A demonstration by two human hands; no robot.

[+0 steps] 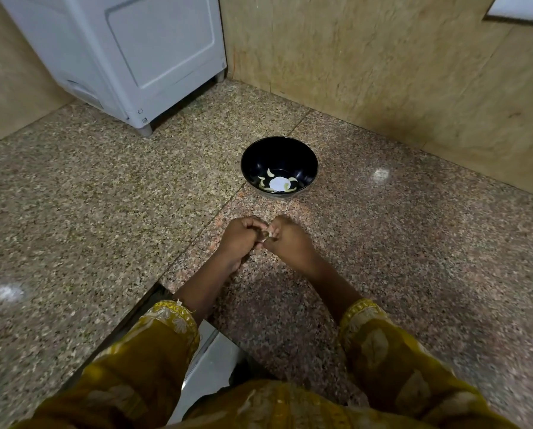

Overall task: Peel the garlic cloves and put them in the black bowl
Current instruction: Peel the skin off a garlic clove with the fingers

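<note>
Mustard-yellow sleeves (166,329) up front. Left hand (238,239) and right hand (290,239) both pinch one small pale garlic clove (266,235) between them. Just past them, a glossy black bowl (305,156) sits on the speckled counter (104,196) with a few peeled cloves (270,172) inside.

Corner of speckled granite surface (73,196) between beige stone walls (367,72).
A white appliance (129,57) stands on short feet at the far left, close to the wall. Thin joints cross the granite. Two bright glares of light (380,174) show on the polish. A pale panel (522,7) sits upper right, cut off.
</note>
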